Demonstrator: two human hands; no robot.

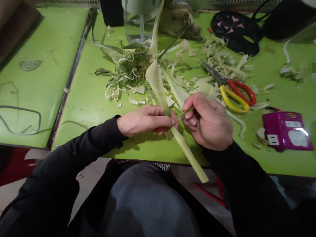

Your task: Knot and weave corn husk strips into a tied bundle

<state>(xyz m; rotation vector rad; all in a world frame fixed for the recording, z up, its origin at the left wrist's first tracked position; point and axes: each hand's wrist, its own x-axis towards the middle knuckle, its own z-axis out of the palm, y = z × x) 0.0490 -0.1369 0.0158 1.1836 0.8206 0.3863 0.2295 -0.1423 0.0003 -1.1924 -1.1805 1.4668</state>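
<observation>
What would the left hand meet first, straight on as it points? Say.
Beyond the husk in its grip, the left hand would probably meet the right hand first, though depth is unclear.

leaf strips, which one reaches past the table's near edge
The pale strip slanting down from the left hand; its end juts past the table, while the other strips stop short of its edge.

Left of the scissors (227,85), the left hand (148,119) and the right hand (211,123) pinch pale leaf strips (189,155). A purple case (283,126) lies at their near right side, and leaf scraps (219,56) lie behind them.
</observation>
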